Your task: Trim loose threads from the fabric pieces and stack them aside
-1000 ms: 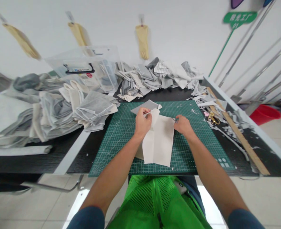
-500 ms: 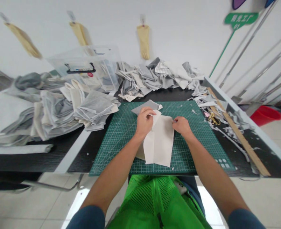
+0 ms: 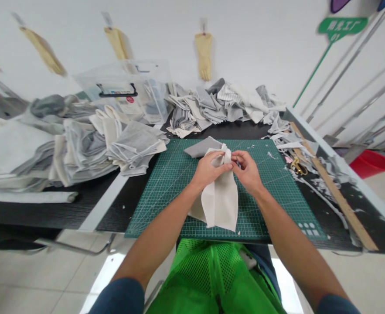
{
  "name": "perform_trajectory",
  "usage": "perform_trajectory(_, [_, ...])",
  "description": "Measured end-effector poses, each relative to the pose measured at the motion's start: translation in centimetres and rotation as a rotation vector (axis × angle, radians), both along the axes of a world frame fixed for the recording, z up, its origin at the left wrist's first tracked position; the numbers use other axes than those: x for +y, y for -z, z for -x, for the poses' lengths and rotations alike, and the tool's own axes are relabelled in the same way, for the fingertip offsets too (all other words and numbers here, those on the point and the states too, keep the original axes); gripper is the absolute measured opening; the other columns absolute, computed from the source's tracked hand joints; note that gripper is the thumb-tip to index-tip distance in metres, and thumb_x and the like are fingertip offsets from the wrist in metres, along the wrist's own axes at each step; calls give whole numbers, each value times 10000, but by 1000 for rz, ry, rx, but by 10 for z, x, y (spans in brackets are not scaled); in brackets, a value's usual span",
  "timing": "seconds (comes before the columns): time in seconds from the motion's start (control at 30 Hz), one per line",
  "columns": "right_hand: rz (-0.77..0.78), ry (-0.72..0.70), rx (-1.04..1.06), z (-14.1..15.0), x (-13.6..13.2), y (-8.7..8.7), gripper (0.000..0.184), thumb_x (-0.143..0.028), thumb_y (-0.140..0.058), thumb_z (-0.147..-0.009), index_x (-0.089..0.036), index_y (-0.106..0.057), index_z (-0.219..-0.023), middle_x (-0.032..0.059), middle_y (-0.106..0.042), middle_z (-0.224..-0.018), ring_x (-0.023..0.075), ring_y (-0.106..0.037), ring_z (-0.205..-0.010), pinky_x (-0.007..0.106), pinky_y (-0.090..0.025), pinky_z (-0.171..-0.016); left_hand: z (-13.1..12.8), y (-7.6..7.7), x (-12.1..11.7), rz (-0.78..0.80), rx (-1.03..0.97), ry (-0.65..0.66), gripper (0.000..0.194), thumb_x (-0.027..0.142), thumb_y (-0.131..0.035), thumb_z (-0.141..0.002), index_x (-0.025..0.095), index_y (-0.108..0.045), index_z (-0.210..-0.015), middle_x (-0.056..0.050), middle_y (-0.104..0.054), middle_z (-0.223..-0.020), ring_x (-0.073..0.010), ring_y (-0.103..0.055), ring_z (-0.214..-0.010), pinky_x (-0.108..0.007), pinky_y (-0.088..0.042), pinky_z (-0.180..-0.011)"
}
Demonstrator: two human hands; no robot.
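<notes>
While both hands, left point(image 3: 210, 169) and right point(image 3: 247, 171), are pinching its gathered top edge, the cream cloth point(image 3: 224, 201) is draping over the green cutting mat point(image 3: 169, 192). It is looking light, limp and unbreakable, best held by that edge.

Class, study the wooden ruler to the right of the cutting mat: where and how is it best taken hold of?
Probably near the end closest to the person, from above, fingers pinching across the long edges. The wooden ruler is a long, narrow strip lying flat; that end looks more exposed than the far part, which lies among fabric scraps.
</notes>
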State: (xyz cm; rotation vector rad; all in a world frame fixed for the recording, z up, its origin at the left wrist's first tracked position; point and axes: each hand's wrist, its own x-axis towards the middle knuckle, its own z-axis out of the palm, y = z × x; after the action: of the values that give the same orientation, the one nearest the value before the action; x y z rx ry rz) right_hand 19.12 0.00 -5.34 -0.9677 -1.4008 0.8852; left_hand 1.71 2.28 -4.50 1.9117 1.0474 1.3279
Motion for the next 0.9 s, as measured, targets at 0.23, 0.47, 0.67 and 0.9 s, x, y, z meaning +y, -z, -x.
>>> perform_trajectory(0.23, [-56,-94,61,-3,-4,-3,356,-456,-735,-909,-255,-611,-1175,46,-740,-1077,197,-680,-992,341,-523,-878,-2,-2,-2,38,37,31,219,374,-690,-907,179,-768,-971,-61,-777,-993,-215,-694,-956,-330,-510,-933])
perform_trajectory(0.47, [-85,-199,80,-3,-6,-1,393,-513,-725,-929,-269,-629,-1222,66,-748,-1163,205,-682,-961,379,-553,-880,3,-5,0,130,-70,72,387,455,-544,-975,163,-660,-748,0,-623,-741,-150,-544,-748,-271,-412,-734])
perform_trajectory(0.67, [-91,-134,33,3,-8,-2,393,-521,-681,-966,-251,-624,-1246,84,-760,-1188,200,-715,-976,376,-583,-900,1,-1,3,229,-128,70,384,450,-585,-929,174,-579,-663,30,-482,-646,-126,-427,-659,-272,-321,-643])
perform_trajectory(0.9, [-285,266,-397,-8,-6,-4,473,-505,-680,-967,-226,-700,-1348,87,-766,-1100,243,-717,-964,409,-586,-916,-3,-1,-2,328,-172,75,396,458,-615,-890,176,-545,-621,37,-432,-616,-109,-360,-617,-267,-266,-588])
